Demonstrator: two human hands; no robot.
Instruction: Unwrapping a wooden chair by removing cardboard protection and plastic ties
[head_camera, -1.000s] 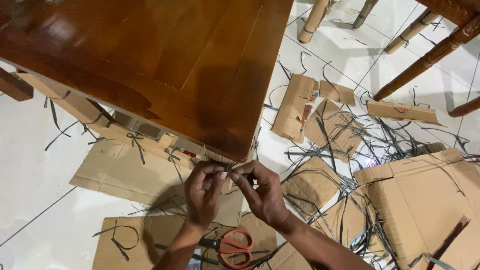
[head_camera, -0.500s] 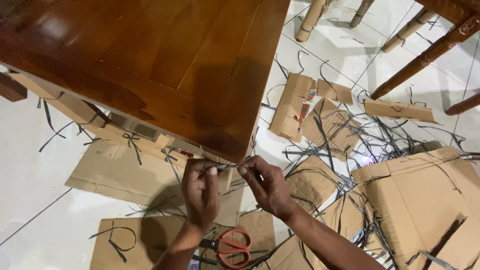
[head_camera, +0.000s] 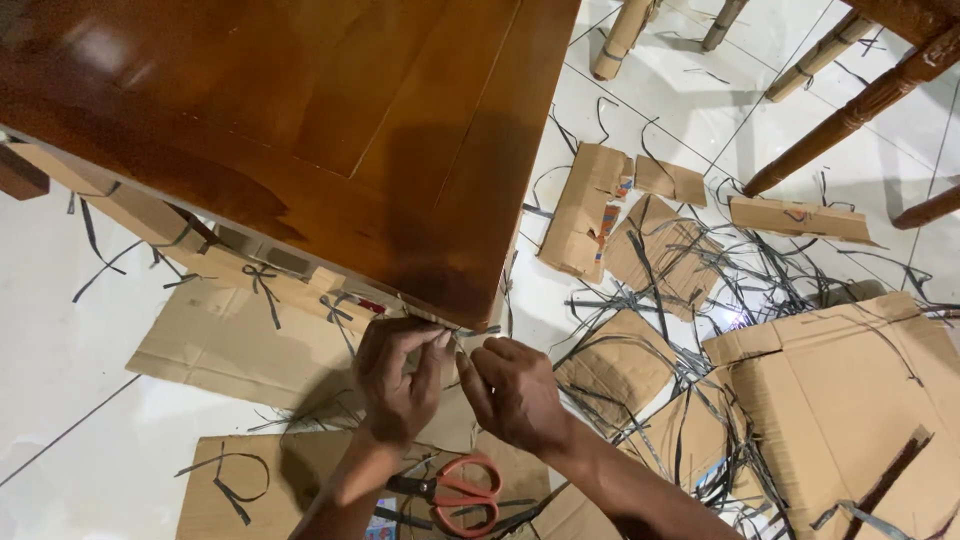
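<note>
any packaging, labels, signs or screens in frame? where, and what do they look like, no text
Flattened cardboard boxes: brown, on the white floor, right, among dark strips.
Folded carton piece: brown, beside the table, coloured print on one edge.
Cardboard sheets: brown, flat, by the left hand and right hand.
No signs or screens.

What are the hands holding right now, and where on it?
Both hands, left and right, pinch a thin grey strip at the table corner; its exact grip points are hidden by the fingers.
</note>
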